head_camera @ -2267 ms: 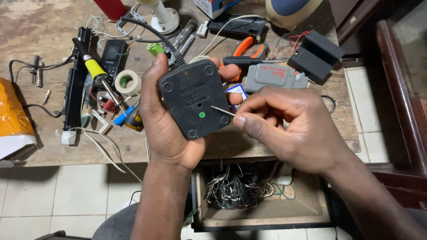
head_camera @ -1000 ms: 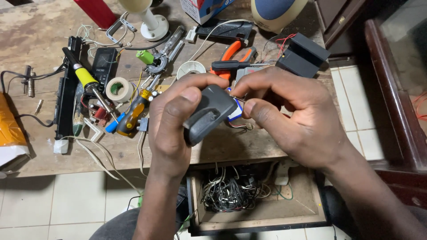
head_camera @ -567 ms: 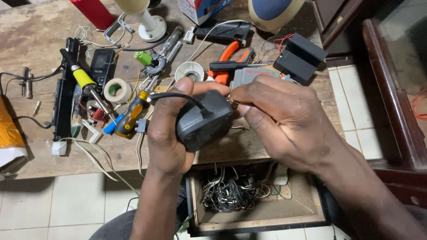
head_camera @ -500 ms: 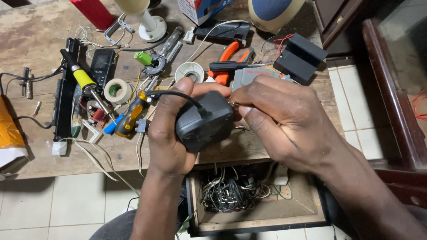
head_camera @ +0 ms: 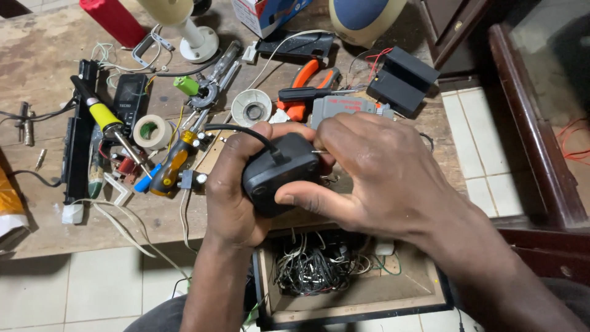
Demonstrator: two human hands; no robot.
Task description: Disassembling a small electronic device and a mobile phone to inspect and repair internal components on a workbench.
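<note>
My left hand (head_camera: 230, 190) grips a black plastic power adapter (head_camera: 278, 172) from the left, its black cable (head_camera: 236, 130) curving over my thumb. My right hand (head_camera: 375, 175) wraps around the adapter's right side, thumb pressed on its lower edge. A thin metal pin or tool tip (head_camera: 318, 152) pokes out between my right fingers at the adapter's top edge. Both hands hold the adapter above the front edge of the wooden workbench (head_camera: 49, 67).
The bench holds a yellow soldering iron (head_camera: 104, 120), a tape roll (head_camera: 150, 131), a yellow-handled screwdriver (head_camera: 172, 167), orange pliers (head_camera: 307, 92), a grey box (head_camera: 347, 107), black boxes (head_camera: 402, 80) and a red cylinder (head_camera: 114, 21). An open drawer of tangled wires (head_camera: 319, 270) sits below.
The adapter was flat-face up with my right hand probing it with a thin pin; it has since been turned on its side and both hands now clasp it.
</note>
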